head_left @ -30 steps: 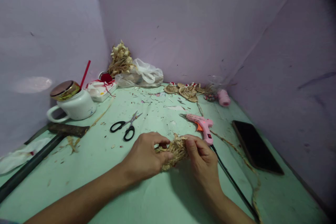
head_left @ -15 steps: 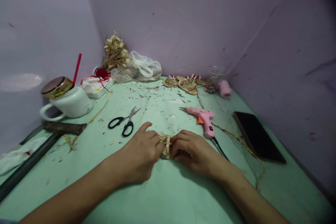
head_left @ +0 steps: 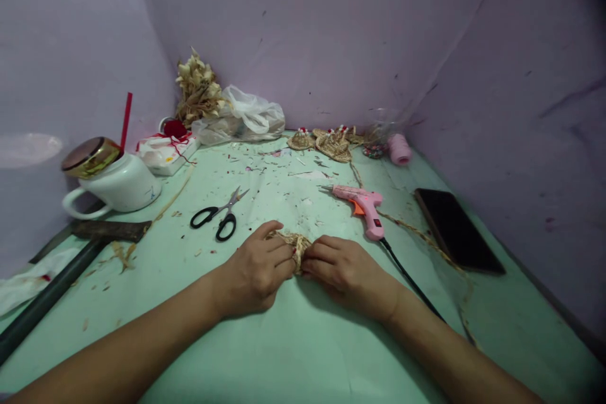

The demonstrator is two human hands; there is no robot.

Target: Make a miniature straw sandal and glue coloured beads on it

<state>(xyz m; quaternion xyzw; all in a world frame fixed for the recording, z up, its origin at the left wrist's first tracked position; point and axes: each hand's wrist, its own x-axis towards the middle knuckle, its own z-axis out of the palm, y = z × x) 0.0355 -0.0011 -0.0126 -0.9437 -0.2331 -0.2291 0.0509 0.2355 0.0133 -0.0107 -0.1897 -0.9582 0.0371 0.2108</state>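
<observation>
A small braided straw piece (head_left: 299, 243) with a bit of red on it lies low over the green table, between my two hands. From the left, my left hand (head_left: 259, 265) grips it with curled fingers, thumb side up. My right hand (head_left: 348, 274) closes on its right edge, fingertips pressed together. Much of the woven piece is hidden behind my fingers. Black-handled scissors (head_left: 220, 214) rest with blades parted beyond my left hand. Past my right hand lies a pink glue gun (head_left: 362, 205), its nozzle pointing left.
At left are a hammer (head_left: 111, 231) and a white mug (head_left: 120, 184). Woven straw pieces (head_left: 334, 144), a pink thread spool (head_left: 399, 149) and a plastic bag (head_left: 253, 115) sit along the back wall. A phone (head_left: 459, 230) lies at right, near a braided cord (head_left: 426, 238).
My right fingers have closed further onto the straw piece, and the left hand covers its near side more. The whole view has shifted slightly.
</observation>
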